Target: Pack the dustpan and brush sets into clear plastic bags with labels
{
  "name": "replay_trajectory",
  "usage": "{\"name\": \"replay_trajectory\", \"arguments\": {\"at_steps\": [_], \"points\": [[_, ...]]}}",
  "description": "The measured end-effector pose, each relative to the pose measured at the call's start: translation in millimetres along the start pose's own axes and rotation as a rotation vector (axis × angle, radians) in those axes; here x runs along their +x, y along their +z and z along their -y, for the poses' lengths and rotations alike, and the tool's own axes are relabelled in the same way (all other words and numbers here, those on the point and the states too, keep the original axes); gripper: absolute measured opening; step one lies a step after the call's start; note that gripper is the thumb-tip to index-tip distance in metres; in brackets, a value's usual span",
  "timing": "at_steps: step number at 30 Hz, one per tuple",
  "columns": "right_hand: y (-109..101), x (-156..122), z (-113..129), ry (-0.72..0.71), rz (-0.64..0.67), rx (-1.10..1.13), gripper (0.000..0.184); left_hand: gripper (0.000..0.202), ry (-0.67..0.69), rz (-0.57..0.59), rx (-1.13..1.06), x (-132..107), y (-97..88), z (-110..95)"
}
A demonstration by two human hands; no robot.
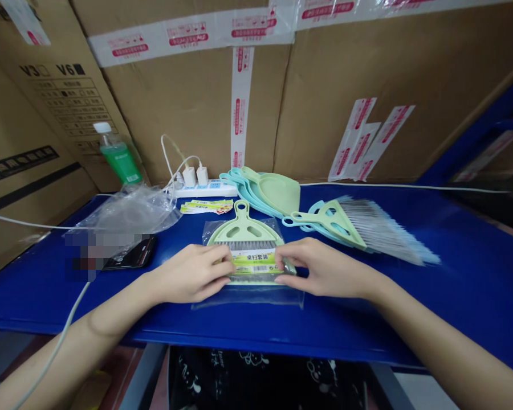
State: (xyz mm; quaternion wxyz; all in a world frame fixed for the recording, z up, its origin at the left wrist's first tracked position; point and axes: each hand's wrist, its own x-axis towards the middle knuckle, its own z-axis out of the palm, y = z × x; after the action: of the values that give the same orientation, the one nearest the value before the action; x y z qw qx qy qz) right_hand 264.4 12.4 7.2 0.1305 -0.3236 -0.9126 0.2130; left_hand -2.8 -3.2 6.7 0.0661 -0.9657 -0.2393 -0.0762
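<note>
Between the fingers (226, 267), left hand (199, 273) and right hand (308, 266) pinching the label (253, 258), brush set (242, 232) lies long-axis front-to-back, handle (241, 214) pointing away.

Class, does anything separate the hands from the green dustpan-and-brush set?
No visible object blocks the left hand or right hand from the dustpan-and-brush set; whether its clear plastic bag comes between is unclear.

I count 1 bagged dustpan-and-brush set (250, 262) between my 2 hands (200, 273). Loose: 1 green dustpan (280, 192), at least 2 blue dustpans (256, 205), 1 green brush (354, 225), at least 1 blue brush (416, 239). Also 1 bottle (122, 162), 1 power strip (192, 193), several label cards (207, 206), exact number unclear.
</note>
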Motion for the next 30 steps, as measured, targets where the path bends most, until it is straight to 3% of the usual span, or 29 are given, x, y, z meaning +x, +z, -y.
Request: {"name": "replay_trajectory", "arguments": {"at_steps": [6, 11, 16, 22, 30], "points": [[13, 3, 3, -0.114, -0.085, -0.052, 0.008, 0.018, 0.048, -0.030, 0.123, 1, 1.0, -5], [24, 9, 5, -0.182, -0.184, -0.103, 0.011, 0.021, 0.052, -0.131, 0.256, 4, 2.1, -8], [32, 11, 7, -0.228, -0.241, -0.275, 0.014, 0.028, 0.051, -0.152, 0.268, 6, 2.3, -9], [30, 7, 7, -0.249, -0.261, -0.369, 0.018, 0.025, 0.043, -0.121, 0.205, 5, 1.7, -10], [17, 4, 4, -0.243, -0.165, -0.169, 0.021, 0.021, 0.012, -0.081, 0.156, 2, 1.6, -9]]}}
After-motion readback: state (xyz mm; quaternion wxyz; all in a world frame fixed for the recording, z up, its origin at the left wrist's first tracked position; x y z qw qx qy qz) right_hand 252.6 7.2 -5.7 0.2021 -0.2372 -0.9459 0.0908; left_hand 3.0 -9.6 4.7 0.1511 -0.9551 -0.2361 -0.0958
